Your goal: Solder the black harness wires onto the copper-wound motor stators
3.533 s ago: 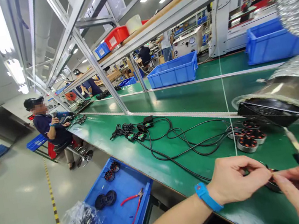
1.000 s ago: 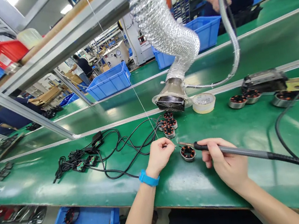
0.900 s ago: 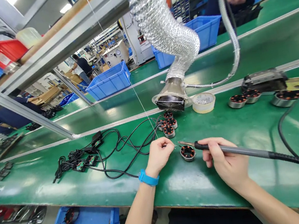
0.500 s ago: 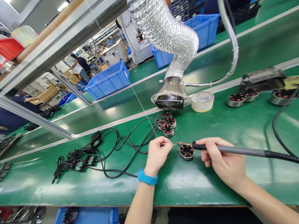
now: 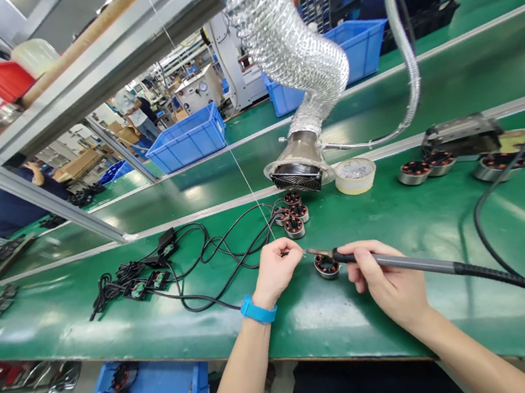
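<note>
My left hand [image 5: 278, 267], with a blue band at the wrist, is closed in a pinch on the end of a black cable [image 5: 213, 305]. Thin wire tips stick out from its fingertips. A fine solder wire [image 5: 249, 185] runs down from above to this hand; its lower end is hidden. In my right hand [image 5: 393, 285] is a soldering iron [image 5: 416, 261], its tip pointing left, at or very close to the wire tips. Below the tip, a round motor stator [image 5: 328, 271] with copper windings rests on the green bench.
Several stators [image 5: 294, 228] cluster below the fume extractor hood [image 5: 295, 163]. Beside it stands a round tub [image 5: 355, 177]. Black cables with small circuit boards [image 5: 158, 280] lie left. More stators [image 5: 414, 174] sit right, near a metal stand [image 5: 461, 137]. A blue bin [image 5: 157, 377] is below.
The soldering iron has moved a little left, bringing its tip to the wire tips and over the stator. My left hand keeps its pinch in nearly the same place.
</note>
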### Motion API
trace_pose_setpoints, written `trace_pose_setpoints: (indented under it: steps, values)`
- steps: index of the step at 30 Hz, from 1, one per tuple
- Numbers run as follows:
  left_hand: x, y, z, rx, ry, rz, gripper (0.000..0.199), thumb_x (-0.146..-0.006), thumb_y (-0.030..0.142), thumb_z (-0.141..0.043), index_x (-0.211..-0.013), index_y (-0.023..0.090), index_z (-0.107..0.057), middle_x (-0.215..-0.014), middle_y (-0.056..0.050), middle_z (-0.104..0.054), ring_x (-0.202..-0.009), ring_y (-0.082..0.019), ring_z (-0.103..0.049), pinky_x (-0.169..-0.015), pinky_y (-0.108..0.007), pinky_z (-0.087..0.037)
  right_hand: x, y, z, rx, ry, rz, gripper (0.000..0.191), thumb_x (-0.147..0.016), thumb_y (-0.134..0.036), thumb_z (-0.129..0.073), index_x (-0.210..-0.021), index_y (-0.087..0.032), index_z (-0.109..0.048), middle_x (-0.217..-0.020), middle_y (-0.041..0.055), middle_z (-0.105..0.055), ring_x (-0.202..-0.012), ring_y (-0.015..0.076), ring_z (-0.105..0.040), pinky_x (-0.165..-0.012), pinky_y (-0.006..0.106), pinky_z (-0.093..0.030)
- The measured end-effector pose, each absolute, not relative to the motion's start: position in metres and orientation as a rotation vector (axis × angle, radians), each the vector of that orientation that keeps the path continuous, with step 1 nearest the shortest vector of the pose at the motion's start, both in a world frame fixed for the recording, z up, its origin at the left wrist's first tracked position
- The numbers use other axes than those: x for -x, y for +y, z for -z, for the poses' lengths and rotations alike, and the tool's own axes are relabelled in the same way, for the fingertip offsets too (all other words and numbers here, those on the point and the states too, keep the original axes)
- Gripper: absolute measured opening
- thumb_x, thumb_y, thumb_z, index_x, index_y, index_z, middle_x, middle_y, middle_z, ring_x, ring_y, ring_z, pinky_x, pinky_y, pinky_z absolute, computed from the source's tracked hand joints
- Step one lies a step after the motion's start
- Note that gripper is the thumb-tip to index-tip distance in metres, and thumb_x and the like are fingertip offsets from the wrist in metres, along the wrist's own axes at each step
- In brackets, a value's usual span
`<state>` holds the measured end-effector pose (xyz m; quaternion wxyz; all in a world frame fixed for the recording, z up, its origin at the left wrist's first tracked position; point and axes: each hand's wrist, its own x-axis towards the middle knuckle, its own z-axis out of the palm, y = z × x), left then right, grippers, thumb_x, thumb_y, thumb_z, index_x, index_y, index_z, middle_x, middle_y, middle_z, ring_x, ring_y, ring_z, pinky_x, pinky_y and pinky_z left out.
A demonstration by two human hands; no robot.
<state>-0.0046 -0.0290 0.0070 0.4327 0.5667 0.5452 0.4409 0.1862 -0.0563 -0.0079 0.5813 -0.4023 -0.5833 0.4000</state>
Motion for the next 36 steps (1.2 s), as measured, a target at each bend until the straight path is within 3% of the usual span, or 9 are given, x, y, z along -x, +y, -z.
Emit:
trace_pose_setpoints:
  steps: [6,16,36]
  values:
    - [0.0053,-0.0281,-0.0083,-1.406,1.326,-1.154,0.012,-0.075,0.023,-0.058,-0.069,0.013,-0.063,-0.067,-0.001,-0.057,-0.068,-0.012,-0.047,-0.066,-0.024,-0.036,-0.1873,-0.0564,0.0097,0.946,-1.318,-0.912,0.030,-0.102,-0.042,-0.050,-0.096,-0.017,-0.068,-0.058,-0.0021,-0.059,-0.041,0.0079,-0.054,-0.039,0.018,-0.043]
    - [0.0027,-0.0289,-0.0076,-1.412,1.353,-1.096,0.013,-0.075,0.023,-0.059,-0.068,0.013,-0.063,-0.062,0.001,-0.052,-0.061,-0.010,-0.041,-0.059,-0.024,-0.031,-0.1866,-0.0572,0.0077,0.948,-1.350,-0.936,0.030,-0.101,-0.042,-0.051,-0.096,-0.017,-0.068,-0.058,-0.0022,-0.059,-0.041,0.0080,-0.053,-0.039,0.018,-0.043]
    - [0.0034,-0.0284,-0.0073,-1.424,1.324,-1.102,0.013,-0.076,0.023,-0.059,-0.069,0.013,-0.063,-0.065,0.000,-0.055,-0.064,-0.011,-0.045,-0.061,-0.024,-0.034,-0.1849,-0.0569,0.0059,0.952,-1.241,-0.898,0.031,-0.101,-0.043,-0.051,-0.095,-0.017,-0.068,-0.056,-0.0021,-0.057,-0.038,0.0081,-0.051,-0.036,0.019,-0.040]
